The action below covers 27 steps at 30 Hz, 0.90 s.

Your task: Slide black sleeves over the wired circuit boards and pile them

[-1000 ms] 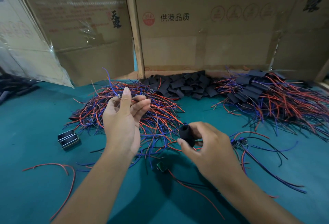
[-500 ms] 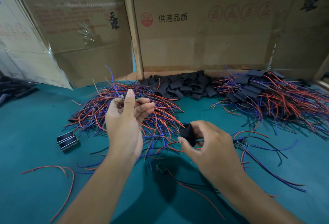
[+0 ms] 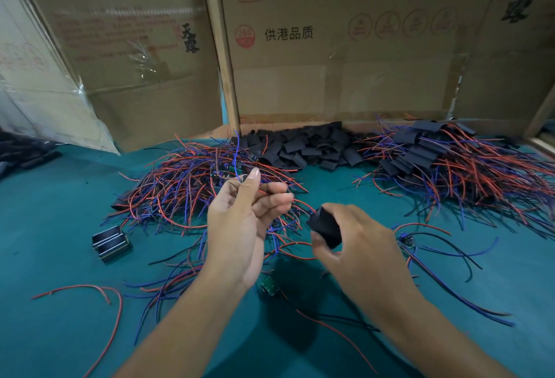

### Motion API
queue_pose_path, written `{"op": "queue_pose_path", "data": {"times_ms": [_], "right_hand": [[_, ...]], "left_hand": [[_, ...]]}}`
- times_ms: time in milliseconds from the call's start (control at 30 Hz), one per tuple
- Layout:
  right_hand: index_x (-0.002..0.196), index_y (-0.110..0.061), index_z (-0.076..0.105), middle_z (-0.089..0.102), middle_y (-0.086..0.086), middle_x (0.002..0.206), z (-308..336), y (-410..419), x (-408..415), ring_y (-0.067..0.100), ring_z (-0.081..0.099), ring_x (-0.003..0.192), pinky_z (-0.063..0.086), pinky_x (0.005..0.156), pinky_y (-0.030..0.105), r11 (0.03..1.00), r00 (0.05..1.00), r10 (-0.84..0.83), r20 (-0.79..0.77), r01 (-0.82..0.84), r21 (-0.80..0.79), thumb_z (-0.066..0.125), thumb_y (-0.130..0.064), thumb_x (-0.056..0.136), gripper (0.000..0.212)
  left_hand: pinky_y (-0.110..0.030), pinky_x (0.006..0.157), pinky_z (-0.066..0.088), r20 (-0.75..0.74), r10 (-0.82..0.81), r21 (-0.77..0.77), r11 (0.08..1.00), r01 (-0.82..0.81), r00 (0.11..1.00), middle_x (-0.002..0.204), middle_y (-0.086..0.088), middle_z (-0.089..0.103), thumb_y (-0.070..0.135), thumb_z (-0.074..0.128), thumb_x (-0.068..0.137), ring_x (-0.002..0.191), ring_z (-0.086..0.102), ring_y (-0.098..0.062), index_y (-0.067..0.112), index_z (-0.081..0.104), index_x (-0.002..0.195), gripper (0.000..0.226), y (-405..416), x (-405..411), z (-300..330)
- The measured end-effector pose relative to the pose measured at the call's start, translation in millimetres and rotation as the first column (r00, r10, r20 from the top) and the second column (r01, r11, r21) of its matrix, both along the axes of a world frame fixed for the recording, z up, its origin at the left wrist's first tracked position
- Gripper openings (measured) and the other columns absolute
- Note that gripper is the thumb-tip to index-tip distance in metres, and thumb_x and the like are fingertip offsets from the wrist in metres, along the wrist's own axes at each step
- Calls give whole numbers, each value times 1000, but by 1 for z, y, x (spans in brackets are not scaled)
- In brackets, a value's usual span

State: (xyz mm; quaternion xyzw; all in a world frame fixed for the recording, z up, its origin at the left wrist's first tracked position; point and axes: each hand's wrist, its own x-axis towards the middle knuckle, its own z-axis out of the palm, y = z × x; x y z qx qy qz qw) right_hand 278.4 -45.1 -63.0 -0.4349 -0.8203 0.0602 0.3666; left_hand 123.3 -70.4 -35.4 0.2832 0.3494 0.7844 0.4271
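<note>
Above bare green mat (image 3: 60,257), left hand (image 3: 240,227) pinches wires (image 3: 264,193); right hand (image 3: 357,245) grips black sleeve (image 3: 326,229).

One black sleeve (image 3: 324,227) is up off the table, pinched open. More empty sleeves (image 3: 309,148) lie heaped by the far edge. Bare boards with red and blue wires (image 3: 186,188) sit left; the sleeved pile (image 3: 450,161) sits right.

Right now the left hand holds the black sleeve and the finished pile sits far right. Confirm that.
Wrong hand. In the head view the right hand pinches the black sleeve; the left hand holds wires. The finished pile does sit far right.
</note>
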Motion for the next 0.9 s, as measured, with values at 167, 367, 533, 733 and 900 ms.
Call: {"op": "queue_pose_path", "data": {"times_ms": [167,367,533,733,900], "right_hand": [[112,-12,63,66,3,92,3,1,2,29,63,83,51,69,43,998,997,66,30,-66,0,68,-26,85,31],[120,-7,62,68,6,100,3,1,3,27,66,88,53,67,37,992,994,108,-16,-107,67,58,-28,86,40],[125,-7,58,65,5,101,3,5,5,27,64,86,53,68,39,985,986,163,-25,-162,53,57,-27,89,41],[125,-2,59,67,7,101,7,6,7,29,65,83,52,65,38,981,984,177,15,-177,82,55,-24,90,42],[125,-2,60,67,8,101,10,7,9,29,65,83,52,65,37,982,987,163,15,-163,93,55,-25,90,42]], "left_hand": [[-25,55,57,-12,-42,-52,998,42,999,75,-14,71,19,57,98,55,68,-18,12,47,86,18,-1,2,0],[-16,46,44,-168,-160,-178,976,129,973,76,-3,63,26,72,78,52,51,-7,18,64,85,13,-1,10,-9],[-16,47,40,-203,-250,-173,961,217,947,64,6,45,21,76,71,52,41,-6,12,74,96,27,0,8,-13],[-20,50,41,-309,-252,-159,964,211,917,67,-3,53,20,78,70,52,46,-11,8,73,91,25,2,5,-15],[-19,53,44,-364,-206,-143,976,164,908,71,-5,59,30,72,77,56,49,-11,15,75,79,15,1,0,-14]]}}
